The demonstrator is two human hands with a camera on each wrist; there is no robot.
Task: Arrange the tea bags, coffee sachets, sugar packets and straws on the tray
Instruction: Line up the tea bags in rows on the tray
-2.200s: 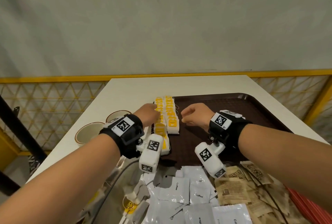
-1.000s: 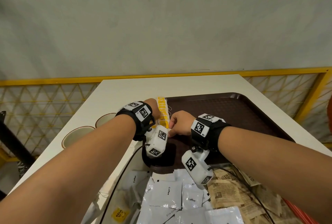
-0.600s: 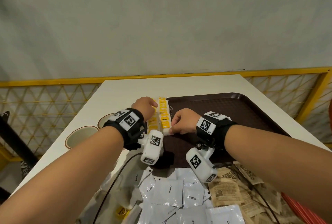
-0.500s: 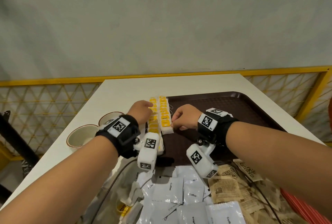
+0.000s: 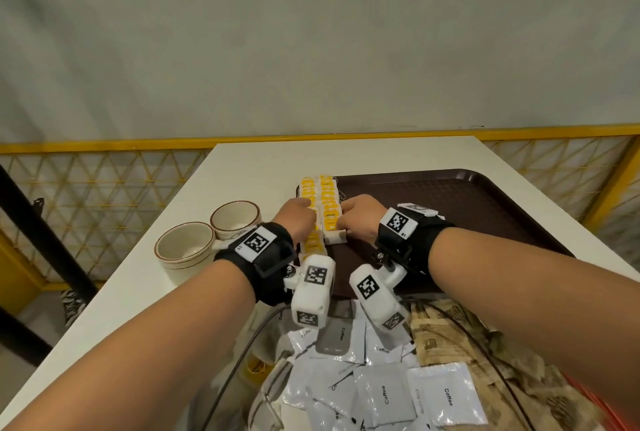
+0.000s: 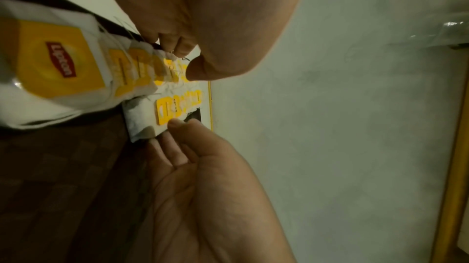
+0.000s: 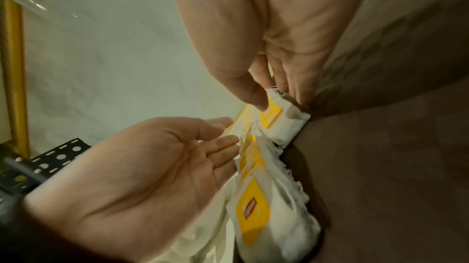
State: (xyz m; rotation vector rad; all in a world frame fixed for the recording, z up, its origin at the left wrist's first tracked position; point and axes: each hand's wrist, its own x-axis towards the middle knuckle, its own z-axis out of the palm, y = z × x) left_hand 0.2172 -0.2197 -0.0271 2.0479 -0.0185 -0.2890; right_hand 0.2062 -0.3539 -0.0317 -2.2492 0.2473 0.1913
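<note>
Two rows of white tea bags with yellow tags lie along the left edge of the brown tray. My left hand lies open against the outer side of the left row, its fingers straight. My right hand pinches the nearest tea bag of the right row between thumb and fingers. In the left wrist view that thumb sits on the bag's yellow tag. Coffee sachets and brown sugar packets lie heaped at the near table edge.
Two cream cups stand on the white table left of the tray. A red item shows at the bottom right corner. A yellow mesh railing surrounds the table. The tray's middle and right show bare brown surface.
Since a second ago both hands have slid a little farther along the tea bag rows and apart. The left hand has turned flat against its row. The rows look straighter.
</note>
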